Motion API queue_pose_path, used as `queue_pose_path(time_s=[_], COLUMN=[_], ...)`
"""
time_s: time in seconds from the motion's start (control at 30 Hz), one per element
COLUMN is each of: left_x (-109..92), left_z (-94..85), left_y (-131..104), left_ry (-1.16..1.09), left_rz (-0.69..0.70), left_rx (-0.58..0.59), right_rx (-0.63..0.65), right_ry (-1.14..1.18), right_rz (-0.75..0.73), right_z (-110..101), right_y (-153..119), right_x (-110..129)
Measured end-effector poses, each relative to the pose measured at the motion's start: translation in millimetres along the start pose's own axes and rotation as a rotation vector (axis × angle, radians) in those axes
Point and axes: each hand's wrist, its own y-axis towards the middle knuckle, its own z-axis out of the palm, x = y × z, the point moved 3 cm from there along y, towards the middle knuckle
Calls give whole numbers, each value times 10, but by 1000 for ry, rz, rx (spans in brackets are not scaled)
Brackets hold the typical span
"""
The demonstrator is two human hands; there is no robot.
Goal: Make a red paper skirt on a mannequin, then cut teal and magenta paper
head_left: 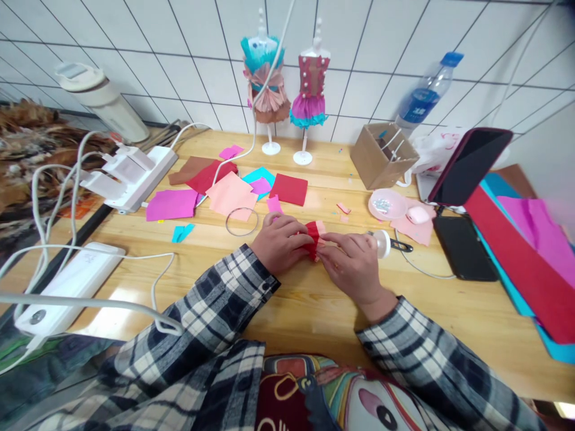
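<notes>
Between my hands is a small piece of red crepe paper [312,240] with a pink layer showing at its right edge. My left hand [283,242] grips its left side, fingers closed over it. With a pinch of thumb and fingers, my right hand [353,260] holds the right edge. A white round-ended tool with a black handle [398,245] lies just beyond my right hand, partly hidden by it. Left of my left hand rests a thin metal ring [241,221]. A red paper square [288,189] and a peach sheet [232,195] lie behind my hands.
Two small mannequins in paper dresses, one teal and pink [267,84], one red and magenta [311,90], stand by the wall. Right are a cardboard box [381,158], pink dish [386,205], propped phone [469,164] and black phone [466,248]. Left are a power strip [144,179] and cables.
</notes>
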Motion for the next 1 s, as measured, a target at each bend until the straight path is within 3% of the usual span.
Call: queue_pose_path(time_s=[0.3, 0.63, 1.0], left_x=[-108, -144, -147], left_z=[9, 15, 12], left_y=[-7, 16, 4], left_ry=[76, 56, 19], left_rz=[106, 74, 73], left_rx=[-78, -52, -83], right_rx=[15, 53, 25], right_ry=[84, 112, 62], right_rz=[97, 140, 89], right_z=[2, -20, -45], right_y=[-11, -18, -30], right_x=[10, 1, 30])
